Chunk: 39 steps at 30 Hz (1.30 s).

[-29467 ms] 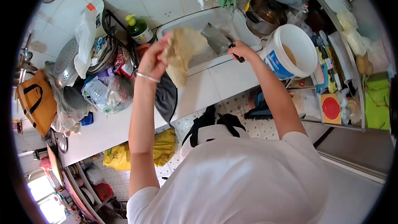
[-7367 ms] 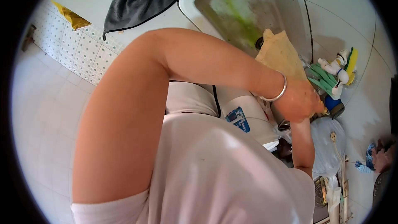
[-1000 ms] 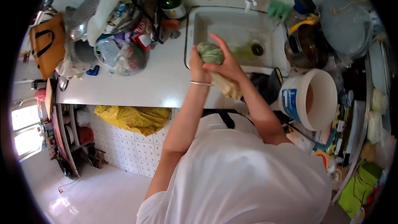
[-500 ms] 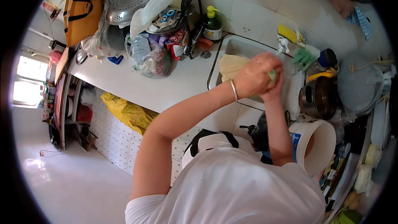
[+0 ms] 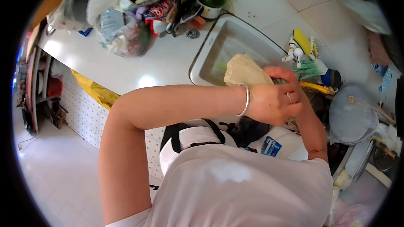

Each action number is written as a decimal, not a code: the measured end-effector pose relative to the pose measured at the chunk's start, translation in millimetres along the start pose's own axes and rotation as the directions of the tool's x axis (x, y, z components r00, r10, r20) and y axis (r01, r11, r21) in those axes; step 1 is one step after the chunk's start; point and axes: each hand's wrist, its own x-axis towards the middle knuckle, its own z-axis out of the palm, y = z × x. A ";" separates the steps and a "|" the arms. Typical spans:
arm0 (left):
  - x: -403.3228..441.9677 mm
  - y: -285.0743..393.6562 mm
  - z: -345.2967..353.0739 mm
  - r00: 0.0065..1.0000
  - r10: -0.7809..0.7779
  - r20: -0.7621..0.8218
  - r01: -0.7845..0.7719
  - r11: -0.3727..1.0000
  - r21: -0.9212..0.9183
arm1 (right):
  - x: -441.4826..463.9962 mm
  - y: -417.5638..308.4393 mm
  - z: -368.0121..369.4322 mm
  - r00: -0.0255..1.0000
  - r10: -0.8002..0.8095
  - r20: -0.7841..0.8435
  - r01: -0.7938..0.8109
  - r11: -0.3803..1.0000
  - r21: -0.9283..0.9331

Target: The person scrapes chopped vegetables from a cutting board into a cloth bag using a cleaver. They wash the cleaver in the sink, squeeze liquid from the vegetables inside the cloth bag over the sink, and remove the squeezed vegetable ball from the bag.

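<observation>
A cream cloth (image 5: 246,70) is bunched up, its loose end spreading over the near side of the grey sink (image 5: 219,38). My left hand (image 5: 273,103), with a ring and a silver bangle, is closed around the gathered part of the cloth. Behind it, the fingers of my right hand (image 5: 281,74) curl over the same bundle; the rest of that hand is mostly covered by my left. A small bit of pale green shows below my left fingers, too little to name.
Behind the sink stand a green pump bottle (image 5: 211,0), a yellow sponge (image 5: 301,41) and a green-and-white glove (image 5: 310,68). Filled plastic bags (image 5: 122,33) sit on the counter to the left. A white bucket (image 5: 286,143) stands close to my body.
Both hands have come down and nearer to my body with the cloth, and my left elbow has swung outward. The view has shifted, so more of the sink's inside shows.
</observation>
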 end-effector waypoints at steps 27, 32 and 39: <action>-96.0 23.0 141.6 0.974 -0.228 0.004 0.225 0.961 0.162 | 16.2 198.2 7.1 0.450 0.784 0.428 -0.874 0.484 0.032; -117.7 16.1 152.5 0.973 -0.218 0.071 0.210 0.971 0.113 | 12.3 232.1 11.5 0.667 0.710 0.228 -0.728 0.686 -0.006; -132.8 -17.7 122.7 0.509 -0.824 0.248 0.858 0.510 -0.068 | 15.2 232.1 9.3 0.666 0.740 0.096 -0.621 0.478 0.622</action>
